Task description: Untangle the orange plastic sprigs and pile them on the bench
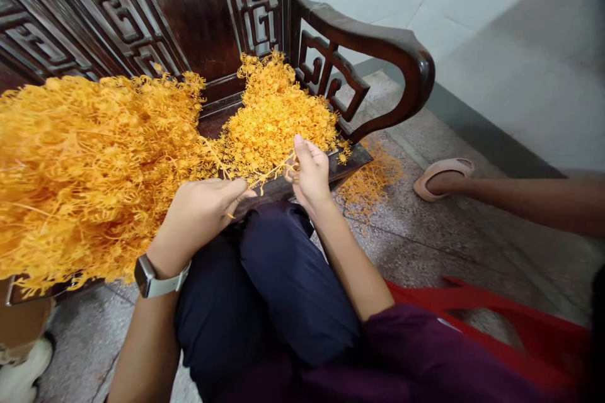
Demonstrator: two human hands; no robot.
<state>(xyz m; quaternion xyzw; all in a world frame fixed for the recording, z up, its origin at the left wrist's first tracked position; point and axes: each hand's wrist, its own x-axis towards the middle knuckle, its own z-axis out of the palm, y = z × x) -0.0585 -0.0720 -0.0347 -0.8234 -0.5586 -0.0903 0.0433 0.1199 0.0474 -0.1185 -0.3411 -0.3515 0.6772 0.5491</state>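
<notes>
Here we see the left hand (205, 206) pinched on one end of the sprig (276, 170) and the right hand (311, 171) curled on its other end, so it lies between them, and we judge it light, soft and fragile, best held near its ends.

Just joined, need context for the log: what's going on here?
A seated person stretches a thin orange, branching plastic-looking strand between the fingers of the left hand and right hand. A large orange pile lies to the left on a carved wooden bench; a smaller orange heap sits by its armrest. Orange bits lie on the floor.
</notes>
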